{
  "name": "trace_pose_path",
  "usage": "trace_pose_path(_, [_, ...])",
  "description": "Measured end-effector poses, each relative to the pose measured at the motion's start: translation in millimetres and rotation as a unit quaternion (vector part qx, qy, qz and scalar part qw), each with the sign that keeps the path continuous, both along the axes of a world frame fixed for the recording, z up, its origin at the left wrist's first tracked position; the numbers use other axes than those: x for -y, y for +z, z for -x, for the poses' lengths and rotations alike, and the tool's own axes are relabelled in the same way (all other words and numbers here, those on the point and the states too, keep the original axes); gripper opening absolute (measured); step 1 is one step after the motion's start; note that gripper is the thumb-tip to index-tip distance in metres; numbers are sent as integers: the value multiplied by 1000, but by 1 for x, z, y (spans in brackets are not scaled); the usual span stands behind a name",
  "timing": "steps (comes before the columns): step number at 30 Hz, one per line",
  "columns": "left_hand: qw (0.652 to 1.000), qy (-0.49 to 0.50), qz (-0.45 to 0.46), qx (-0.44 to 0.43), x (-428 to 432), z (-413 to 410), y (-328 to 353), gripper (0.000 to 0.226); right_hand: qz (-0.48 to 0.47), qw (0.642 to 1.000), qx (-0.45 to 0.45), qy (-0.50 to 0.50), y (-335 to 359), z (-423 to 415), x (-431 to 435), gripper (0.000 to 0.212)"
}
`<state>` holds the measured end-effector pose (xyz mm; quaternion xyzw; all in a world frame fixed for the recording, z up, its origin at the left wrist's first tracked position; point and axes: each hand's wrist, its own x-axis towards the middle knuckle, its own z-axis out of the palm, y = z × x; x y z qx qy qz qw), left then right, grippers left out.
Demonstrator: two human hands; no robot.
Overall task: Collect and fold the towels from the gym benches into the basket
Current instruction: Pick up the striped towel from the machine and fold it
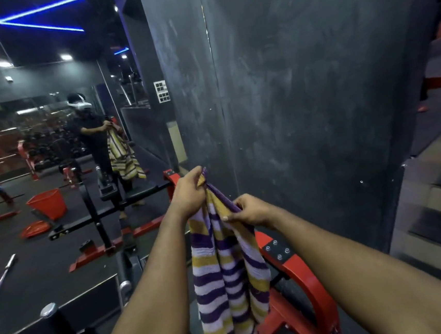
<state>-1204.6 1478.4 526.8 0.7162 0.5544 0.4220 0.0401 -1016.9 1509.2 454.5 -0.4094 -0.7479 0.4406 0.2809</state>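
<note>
Over the red bench frame [317, 292], the left hand [189, 194] and right hand [250, 211] each pinched the top edge of the striped towel [224, 274], hanging loose, so folding looked barely begun, with the orange basket [46, 203] well apart at left.

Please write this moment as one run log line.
towel: striped, hangs from both hands | left hand: grips top edge | right hand: pinches top edge | basket: orange, seen in mirror
</note>
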Motion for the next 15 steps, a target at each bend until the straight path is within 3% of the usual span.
trace_pose_path(4, [988, 123, -63, 67, -1, 18, 2, 18, -2, 996, 73, -52, -19, -25, 1, 33])
trace_pose_path(8, [949, 274, -102, 120, 5, 35, 5, 22, -5, 974, 169, -153, -26, -45, 1, 25])
trace_pose_path(12, [893, 402, -117, 166, 13, 45, 6, 22, 13, 923, 189, -335, -31, -57, 2, 26])
trace_pose_path(15, [881, 430, -100, 172, 14, 52, 3, 23, 11, 888, 182, -423, -32, -63, 6, 19])
